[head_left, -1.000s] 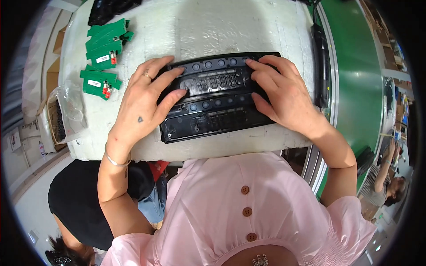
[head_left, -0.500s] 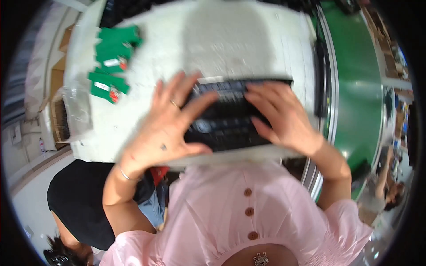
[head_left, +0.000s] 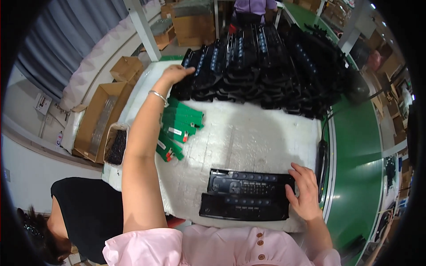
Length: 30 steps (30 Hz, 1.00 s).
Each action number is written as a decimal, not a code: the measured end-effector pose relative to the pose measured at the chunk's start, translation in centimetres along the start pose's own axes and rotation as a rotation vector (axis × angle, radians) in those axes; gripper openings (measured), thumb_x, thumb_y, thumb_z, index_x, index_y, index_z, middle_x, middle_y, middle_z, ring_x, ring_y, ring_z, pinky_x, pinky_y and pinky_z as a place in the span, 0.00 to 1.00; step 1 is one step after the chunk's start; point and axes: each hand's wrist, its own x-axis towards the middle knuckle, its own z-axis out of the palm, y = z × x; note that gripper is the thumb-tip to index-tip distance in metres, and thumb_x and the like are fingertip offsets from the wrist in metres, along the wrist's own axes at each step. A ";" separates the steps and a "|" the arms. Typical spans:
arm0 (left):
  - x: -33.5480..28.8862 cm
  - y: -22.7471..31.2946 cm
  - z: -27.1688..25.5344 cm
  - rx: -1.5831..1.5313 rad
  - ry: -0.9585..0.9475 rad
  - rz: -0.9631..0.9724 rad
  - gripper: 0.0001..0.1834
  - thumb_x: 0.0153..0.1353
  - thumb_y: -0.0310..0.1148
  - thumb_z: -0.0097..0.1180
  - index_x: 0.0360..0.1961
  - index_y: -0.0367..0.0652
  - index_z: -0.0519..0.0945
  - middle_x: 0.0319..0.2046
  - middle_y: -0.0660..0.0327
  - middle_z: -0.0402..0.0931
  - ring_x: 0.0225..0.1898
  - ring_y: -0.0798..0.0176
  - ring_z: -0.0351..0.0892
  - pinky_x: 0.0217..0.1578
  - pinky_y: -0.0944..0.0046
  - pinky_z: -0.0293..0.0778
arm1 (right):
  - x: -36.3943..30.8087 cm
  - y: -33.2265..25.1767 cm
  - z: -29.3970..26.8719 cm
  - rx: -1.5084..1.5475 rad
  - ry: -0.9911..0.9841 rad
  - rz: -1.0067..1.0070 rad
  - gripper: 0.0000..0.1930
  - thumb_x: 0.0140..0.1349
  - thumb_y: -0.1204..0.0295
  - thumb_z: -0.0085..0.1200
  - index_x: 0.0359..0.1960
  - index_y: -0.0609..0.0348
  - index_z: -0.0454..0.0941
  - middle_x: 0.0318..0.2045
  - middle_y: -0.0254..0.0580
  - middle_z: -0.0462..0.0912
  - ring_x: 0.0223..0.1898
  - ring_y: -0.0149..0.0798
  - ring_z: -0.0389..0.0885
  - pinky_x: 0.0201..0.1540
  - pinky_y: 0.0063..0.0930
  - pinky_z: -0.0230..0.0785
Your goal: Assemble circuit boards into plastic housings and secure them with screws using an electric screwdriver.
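Two long black panels (head_left: 248, 207) with rows of buttons lie side by side near the table's front edge. My right hand (head_left: 305, 191) is at their right end, its fingers spread and its thumb beside the panel edge. At the far left, my left hand (head_left: 176, 73) reaches to the leftmost part of a big pile of similar black panels (head_left: 262, 66), a fingertip against it. Its fingers look outstretched, with nothing lifted. Green circuit boards (head_left: 179, 119) with white labels and red parts lie fanned out beside my left forearm, which partly covers them.
A small box of dark screws or similar bits (head_left: 117, 146) stands at the table's left edge, next to an open cardboard box (head_left: 98, 122). A black cable-like tool (head_left: 323, 164) runs along the right edge, beside a green conveyor (head_left: 355, 164). A person in black (head_left: 91, 213) is at the lower left.
Both hands were over the black panels at the front. My left hand has gone to the far pile; my right hand has shifted to the panels' right end. The view has tilted up.
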 end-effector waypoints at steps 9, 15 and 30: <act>3.0 1.4 2.8 0.137 -0.054 -0.070 0.23 0.41 0.49 0.64 0.34 0.42 0.81 0.41 0.57 0.78 0.44 0.54 0.76 0.48 0.62 0.68 | -0.5 1.6 -0.2 -0.052 0.011 0.095 0.18 0.45 0.76 0.57 0.41 0.66 0.72 0.48 0.51 0.71 0.46 0.53 0.69 0.49 0.41 0.62; 2.3 1.9 1.7 -0.008 -0.063 -0.126 0.24 0.36 0.45 0.67 0.32 0.39 0.82 0.39 0.53 0.78 0.41 0.54 0.78 0.45 0.64 0.71 | -0.5 1.4 -0.1 -0.034 0.028 0.100 0.19 0.45 0.76 0.57 0.41 0.65 0.72 0.48 0.51 0.71 0.46 0.52 0.69 0.49 0.40 0.62; -4.3 -1.1 -6.7 -0.030 0.405 0.150 0.12 0.43 0.36 0.60 0.26 0.39 0.82 0.22 0.56 0.79 0.26 0.62 0.78 0.30 0.65 0.72 | -0.9 2.4 -1.2 -0.039 0.055 0.131 0.18 0.45 0.77 0.56 0.41 0.66 0.71 0.47 0.51 0.71 0.46 0.53 0.69 0.49 0.40 0.62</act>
